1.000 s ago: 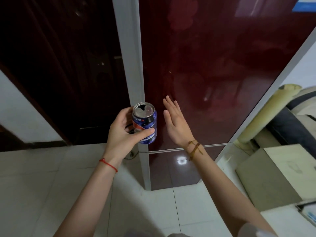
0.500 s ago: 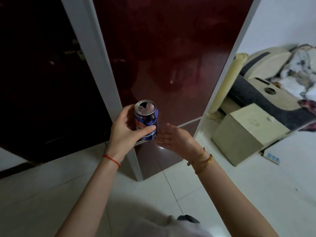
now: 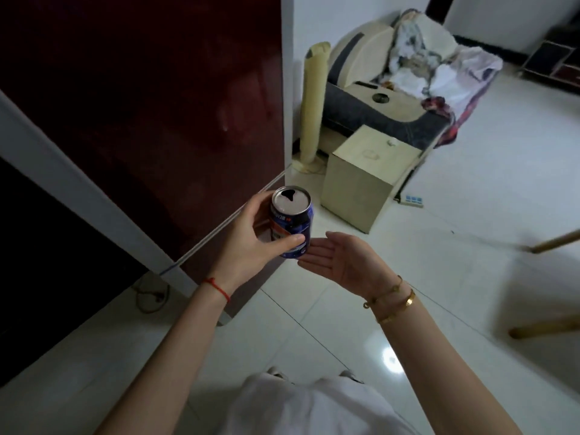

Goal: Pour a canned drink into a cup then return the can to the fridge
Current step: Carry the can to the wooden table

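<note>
The left hand (image 3: 248, 243) grips the opened blue aluminium drink can (image 3: 291, 221) upright before the shut dark-red glossy fridge door (image 3: 157, 98), right hand (image 3: 342, 262) released; tilting it could spill.

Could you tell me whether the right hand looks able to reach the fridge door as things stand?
Probably yes: the right hand is open and holds nothing, and only the can in the left hand stands near the fridge door.

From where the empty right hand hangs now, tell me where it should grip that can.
Grip the can round its lower side wall, coming from the right. It stands upright with its top already open, and the left hand covers the left side; the right hand waits open beside it.
</note>
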Demonstrator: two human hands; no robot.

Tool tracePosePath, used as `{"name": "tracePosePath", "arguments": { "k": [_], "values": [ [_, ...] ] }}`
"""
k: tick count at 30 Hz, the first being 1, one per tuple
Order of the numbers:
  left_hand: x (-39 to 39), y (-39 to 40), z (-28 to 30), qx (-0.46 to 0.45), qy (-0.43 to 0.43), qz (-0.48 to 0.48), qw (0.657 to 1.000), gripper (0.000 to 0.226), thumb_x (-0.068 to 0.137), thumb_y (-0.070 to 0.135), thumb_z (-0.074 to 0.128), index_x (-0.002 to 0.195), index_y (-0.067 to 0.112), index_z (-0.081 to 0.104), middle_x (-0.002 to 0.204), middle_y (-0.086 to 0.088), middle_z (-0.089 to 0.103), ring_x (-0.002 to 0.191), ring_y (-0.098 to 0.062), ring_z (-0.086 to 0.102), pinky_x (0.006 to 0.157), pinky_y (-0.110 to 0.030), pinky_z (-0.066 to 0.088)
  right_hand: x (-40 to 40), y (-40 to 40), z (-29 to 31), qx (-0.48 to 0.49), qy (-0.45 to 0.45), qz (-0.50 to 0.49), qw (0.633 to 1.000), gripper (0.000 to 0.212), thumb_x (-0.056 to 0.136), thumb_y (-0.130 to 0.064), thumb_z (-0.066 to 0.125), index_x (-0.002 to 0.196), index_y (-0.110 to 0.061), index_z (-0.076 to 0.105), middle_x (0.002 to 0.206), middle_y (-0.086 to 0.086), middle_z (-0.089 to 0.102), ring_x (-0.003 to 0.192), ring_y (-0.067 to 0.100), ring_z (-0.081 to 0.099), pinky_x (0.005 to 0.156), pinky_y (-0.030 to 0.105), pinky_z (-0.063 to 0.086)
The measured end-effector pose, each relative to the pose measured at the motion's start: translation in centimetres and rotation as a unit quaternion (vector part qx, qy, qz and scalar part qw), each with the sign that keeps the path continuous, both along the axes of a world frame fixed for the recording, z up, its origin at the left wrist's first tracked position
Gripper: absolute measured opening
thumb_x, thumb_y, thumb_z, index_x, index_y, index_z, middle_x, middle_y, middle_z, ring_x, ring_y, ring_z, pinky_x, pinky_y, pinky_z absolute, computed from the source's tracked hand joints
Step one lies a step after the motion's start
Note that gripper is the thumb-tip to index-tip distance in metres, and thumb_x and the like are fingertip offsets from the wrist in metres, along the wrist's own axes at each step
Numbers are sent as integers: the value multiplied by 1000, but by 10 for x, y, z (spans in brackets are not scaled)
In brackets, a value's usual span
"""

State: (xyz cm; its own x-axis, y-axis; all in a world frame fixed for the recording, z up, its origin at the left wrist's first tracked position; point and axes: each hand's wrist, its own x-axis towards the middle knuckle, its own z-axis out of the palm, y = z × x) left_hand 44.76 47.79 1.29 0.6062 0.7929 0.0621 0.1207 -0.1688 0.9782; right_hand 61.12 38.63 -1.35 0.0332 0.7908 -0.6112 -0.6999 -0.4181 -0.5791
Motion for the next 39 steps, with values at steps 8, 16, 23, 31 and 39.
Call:
{"name": "tracePosePath", "arguments": {
  "k": [8,16,23,31,39],
  "values": [
    [91,-66,-12,-10,45,-179,983,63,74,5,81,128,16,51,127,5,62,119,-6,58,100,-26,48,66,-123,-9,-19,7,-145,989,41,101,-18,29,110,8,59,98,22,72,96,33,68,89,39,55],
    [210,-188,-27,-49,38,-282,957,64,69,5,85,124,16,55,123,2,65,118,-9,59,102,-33,48,147,-276,-15,-41,13,-269,962,43,101,-19,29,119,11,55,114,28,66,106,37,65,94,41,53],
    [313,-301,-30,-51,31,-364,929,62,68,9,86,122,20,56,121,6,65,117,-7,59,101,-32,49,215,-403,-11,-46,16,-369,928,42,101,-19,30,113,11,58,96,24,71,85,32,72,85,39,57],
    [409,-386,-28,-19,42,-448,893,62,69,9,86,121,23,56,120,9,65,115,-4,60,99,-28,50,277,-495,-20,-40,34,-463,885,44,101,-20,31,120,11,57,107,27,69,89,33,72,82,38,59],
    [523,-449,-48,13,55,-514,856,61,68,16,87,120,28,57,119,15,65,114,-3,60,98,-27,51,363,-556,-46,-54,44,-528,846,46,101,-21,30,121,11,56,114,29,66,104,36,67,84,40,57]
  ]
}}
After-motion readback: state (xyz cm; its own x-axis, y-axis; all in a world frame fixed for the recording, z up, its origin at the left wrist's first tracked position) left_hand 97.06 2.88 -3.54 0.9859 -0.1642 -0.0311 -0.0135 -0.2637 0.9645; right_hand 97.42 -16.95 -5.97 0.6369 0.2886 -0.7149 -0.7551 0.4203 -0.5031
